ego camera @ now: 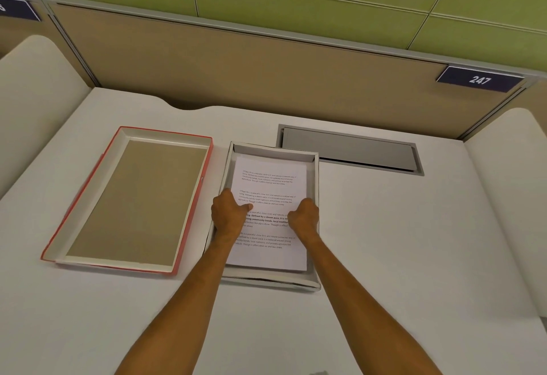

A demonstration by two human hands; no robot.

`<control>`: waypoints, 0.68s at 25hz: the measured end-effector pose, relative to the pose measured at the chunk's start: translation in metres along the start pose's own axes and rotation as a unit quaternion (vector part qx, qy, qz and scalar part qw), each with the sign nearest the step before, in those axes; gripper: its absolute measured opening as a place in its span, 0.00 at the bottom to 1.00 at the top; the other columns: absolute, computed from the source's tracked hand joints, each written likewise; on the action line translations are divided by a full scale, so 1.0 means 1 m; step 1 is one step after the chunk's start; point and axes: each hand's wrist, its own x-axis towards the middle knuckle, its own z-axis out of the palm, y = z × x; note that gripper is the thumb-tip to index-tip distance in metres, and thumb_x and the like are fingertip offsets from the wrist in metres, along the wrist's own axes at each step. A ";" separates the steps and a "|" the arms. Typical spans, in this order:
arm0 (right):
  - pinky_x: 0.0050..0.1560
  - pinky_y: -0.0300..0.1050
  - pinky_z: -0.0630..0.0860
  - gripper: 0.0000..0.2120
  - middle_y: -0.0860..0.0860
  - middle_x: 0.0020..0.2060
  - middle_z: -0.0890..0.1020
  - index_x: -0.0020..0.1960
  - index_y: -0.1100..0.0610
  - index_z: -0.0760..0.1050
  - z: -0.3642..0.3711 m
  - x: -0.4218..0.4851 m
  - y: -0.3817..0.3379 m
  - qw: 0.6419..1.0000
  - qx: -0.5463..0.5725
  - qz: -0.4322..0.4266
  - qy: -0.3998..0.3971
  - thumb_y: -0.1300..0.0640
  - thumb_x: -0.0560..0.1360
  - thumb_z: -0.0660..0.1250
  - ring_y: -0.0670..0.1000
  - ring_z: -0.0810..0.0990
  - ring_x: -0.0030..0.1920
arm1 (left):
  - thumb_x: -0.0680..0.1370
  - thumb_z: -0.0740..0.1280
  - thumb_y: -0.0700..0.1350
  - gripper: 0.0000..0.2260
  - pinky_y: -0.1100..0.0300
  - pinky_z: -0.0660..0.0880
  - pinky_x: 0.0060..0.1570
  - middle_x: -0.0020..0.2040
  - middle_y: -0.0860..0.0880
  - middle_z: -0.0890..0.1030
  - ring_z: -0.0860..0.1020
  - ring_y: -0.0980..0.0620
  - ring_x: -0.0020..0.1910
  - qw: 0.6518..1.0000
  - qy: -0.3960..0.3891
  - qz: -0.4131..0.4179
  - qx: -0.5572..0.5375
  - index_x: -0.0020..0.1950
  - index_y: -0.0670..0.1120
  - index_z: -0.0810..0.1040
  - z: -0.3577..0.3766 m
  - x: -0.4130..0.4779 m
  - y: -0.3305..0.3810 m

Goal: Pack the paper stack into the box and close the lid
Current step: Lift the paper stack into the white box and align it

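A white paper stack [268, 188] with printed text lies inside the open grey-white box [273, 149] in the middle of the desk. My left hand [229, 213] grips the stack's left edge, thumb on top of the page. My right hand [305, 218] grips the stack's right edge, fingers curled against the box wall. The box lid [133, 197], red outside with a brown inner face, lies upside down on the desk to the left of the box, a small gap between them.
A grey metal cable hatch [349, 149] is set into the white desk [384, 256] just behind and right of the box. A brown partition panel [266, 73] with a blue sign reading 247 [479, 79] bounds the desk's far edge. White side dividers stand left and right.
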 end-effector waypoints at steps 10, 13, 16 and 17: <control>0.43 0.45 0.77 0.18 0.51 0.35 0.73 0.32 0.55 0.62 -0.015 0.003 -0.006 0.995 0.072 0.065 -0.013 0.69 0.75 0.63 0.52 0.75 0.40 | 0.66 0.81 0.46 0.24 0.50 0.81 0.51 0.58 0.39 0.83 0.82 0.40 0.54 0.998 -0.037 -0.020 -0.044 0.55 0.37 0.77 -0.008 0.011 -0.001; 0.45 0.46 0.77 0.10 0.51 0.37 0.73 0.38 0.59 0.65 -0.020 0.008 -0.003 0.987 0.119 0.102 -0.020 0.68 0.76 0.61 0.53 0.74 0.43 | 0.65 0.82 0.45 0.25 0.47 0.81 0.54 0.59 0.39 0.83 0.82 0.40 0.55 0.995 -0.053 -0.034 -0.075 0.56 0.37 0.78 -0.011 0.014 -0.002; 0.47 0.44 0.75 0.08 0.56 0.46 0.73 0.54 0.65 0.69 -0.025 0.010 -0.007 0.980 0.149 0.127 -0.039 0.67 0.76 0.62 0.54 0.75 0.46 | 0.63 0.83 0.46 0.26 0.47 0.81 0.55 0.59 0.39 0.83 0.82 0.41 0.55 0.993 -0.063 -0.051 -0.088 0.56 0.37 0.79 -0.011 0.017 -0.001; 0.47 0.44 0.75 0.10 0.56 0.47 0.73 0.57 0.65 0.69 -0.026 0.010 -0.009 0.979 0.152 0.130 -0.042 0.67 0.76 0.62 0.54 0.75 0.46 | 0.64 0.83 0.46 0.27 0.48 0.81 0.55 0.59 0.39 0.83 0.82 0.41 0.55 0.993 -0.065 -0.055 -0.086 0.57 0.37 0.79 -0.011 0.017 -0.001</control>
